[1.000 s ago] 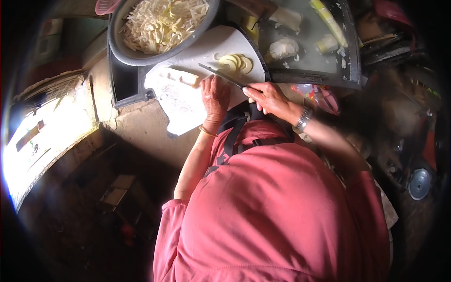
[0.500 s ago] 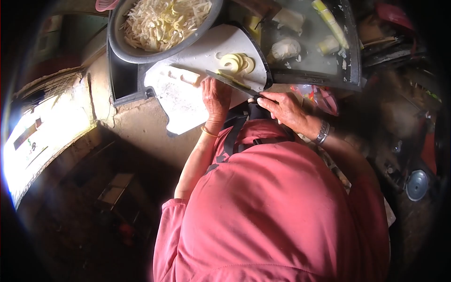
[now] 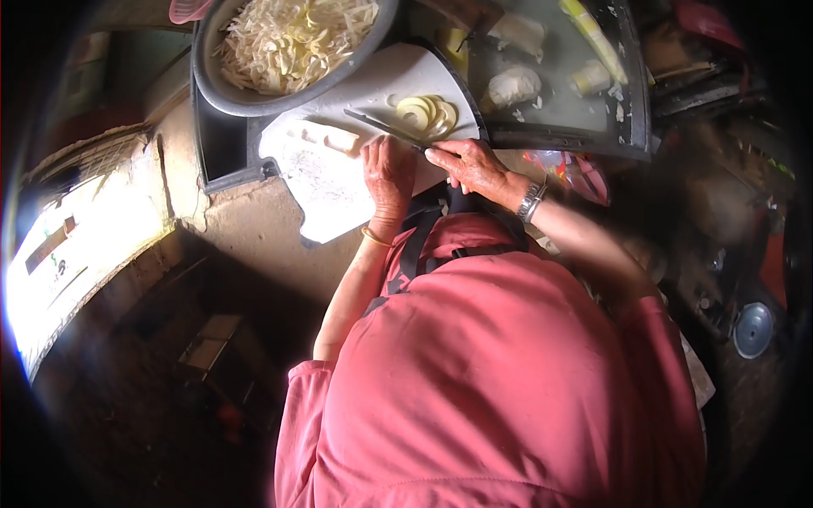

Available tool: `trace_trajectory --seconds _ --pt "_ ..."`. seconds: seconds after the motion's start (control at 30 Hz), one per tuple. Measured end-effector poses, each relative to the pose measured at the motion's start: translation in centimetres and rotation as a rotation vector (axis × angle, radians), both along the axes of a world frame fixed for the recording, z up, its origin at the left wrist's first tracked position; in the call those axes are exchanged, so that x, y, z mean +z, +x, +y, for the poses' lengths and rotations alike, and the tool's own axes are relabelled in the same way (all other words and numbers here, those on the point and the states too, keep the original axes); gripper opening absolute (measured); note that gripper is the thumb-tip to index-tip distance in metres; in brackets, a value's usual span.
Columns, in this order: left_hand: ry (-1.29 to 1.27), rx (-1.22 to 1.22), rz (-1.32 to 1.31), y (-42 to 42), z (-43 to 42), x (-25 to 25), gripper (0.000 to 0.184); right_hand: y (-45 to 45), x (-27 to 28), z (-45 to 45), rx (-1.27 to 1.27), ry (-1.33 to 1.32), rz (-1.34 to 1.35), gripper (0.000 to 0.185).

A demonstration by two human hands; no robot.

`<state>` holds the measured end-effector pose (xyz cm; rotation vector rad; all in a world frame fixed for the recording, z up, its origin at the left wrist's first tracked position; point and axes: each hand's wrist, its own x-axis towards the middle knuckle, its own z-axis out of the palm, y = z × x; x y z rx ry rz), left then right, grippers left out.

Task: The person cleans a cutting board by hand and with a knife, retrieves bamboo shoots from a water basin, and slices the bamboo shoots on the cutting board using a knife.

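My right hand [image 3: 478, 169] is closed round the handle of a knife [image 3: 381, 125], whose blade points up and to the left over a white cutting board [image 3: 389, 76]. My left hand [image 3: 389, 173] rests on the board just below the blade, its fingers curled down; whatever lies beneath them is hidden. Pale yellow round slices [image 3: 428, 117] overlap one another beyond the knife. To the left of the blade lies a whitish, thick piece [image 3: 326, 135] of what looks like vegetable.
A large grey basin [image 3: 203, 72] full of pale shredded strips stands behind the board. At the back right, a glass-topped surface [image 3: 550, 118] carries several whitish chunks and a long yellow-green stalk [image 3: 593, 38]. A colourful plastic bag [image 3: 576, 178] is below its edge.
My right hand has moved left and slightly up with the knife, so the blade sits farther left, nearer the whitish piece. My left hand has hardly shifted.
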<state>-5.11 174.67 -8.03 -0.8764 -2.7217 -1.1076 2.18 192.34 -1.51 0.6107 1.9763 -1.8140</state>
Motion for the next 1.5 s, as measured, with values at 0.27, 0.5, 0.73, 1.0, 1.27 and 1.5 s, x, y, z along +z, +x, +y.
trace_trajectory --seconds 0.27,0.5,0.73,1.0,1.27,1.5 --pt "0.006 -0.051 -0.085 0.2 -1.0 1.0 0.047 2.0 5.1 2.2 -0.061 -0.117 -0.039 0.044" --pt "-0.198 -0.1 0.0 -1.8 1.9 4.4 0.073 6.9 5.5 5.4 -0.317 -0.107 -0.154 0.05" --pt "-0.452 -0.227 -0.154 -6.3 5.4 3.3 0.082 8.3 3.0 7.4 -0.41 -0.167 -0.237 0.055" --pt "-0.288 -0.303 -0.31 -6.8 6.6 1.9 0.071 7.4 -0.4 5.7 -0.415 -0.518 -0.282 0.062" --pt "0.173 -0.246 -0.695 -8.1 4.6 2.7 0.07 3.9 1.5 3.3 -0.381 -0.64 -0.209 0.059" --pt "0.684 -0.148 -0.714 -14.1 2.6 13.7 0.058 -4.4 9.6 2.3 -0.18 -0.379 0.123 0.05"
